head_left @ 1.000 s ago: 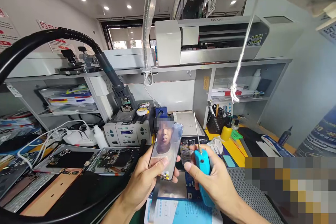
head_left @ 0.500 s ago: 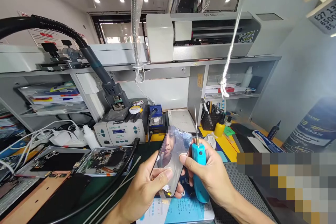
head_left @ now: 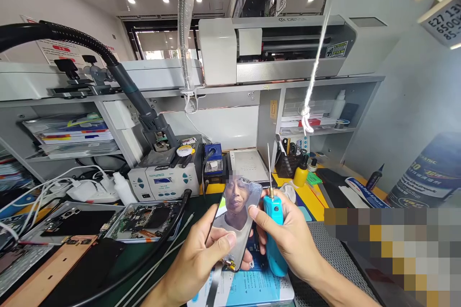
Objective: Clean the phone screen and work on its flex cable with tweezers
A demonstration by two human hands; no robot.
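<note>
Turquoise plastic fills the right hand (head_left: 300,237), its fingers curled round the tool (head_left: 275,249), whose thin metal rod points up and away. Closed just as firmly, the left hand (head_left: 201,254) has the screen (head_left: 235,218) pinched, thumb on its face and fingers behind, tilted above the blue-and-white pad (head_left: 254,292). I'd worry about that rod: a careless turn of the right wrist could scratch the glass. Too hard a squeeze might crack the panel, and a snag could tear the small connector (head_left: 229,265) at its near end. Far right on the counter (head_left: 319,208), a mesh holder (head_left: 284,168) carries a brush and dark-handled tools; at left, a shallow tray (head_left: 126,240) holds a circuit board (head_left: 144,218). What the yellow bottle (head_left: 300,177) contains, I can't tell.
</note>
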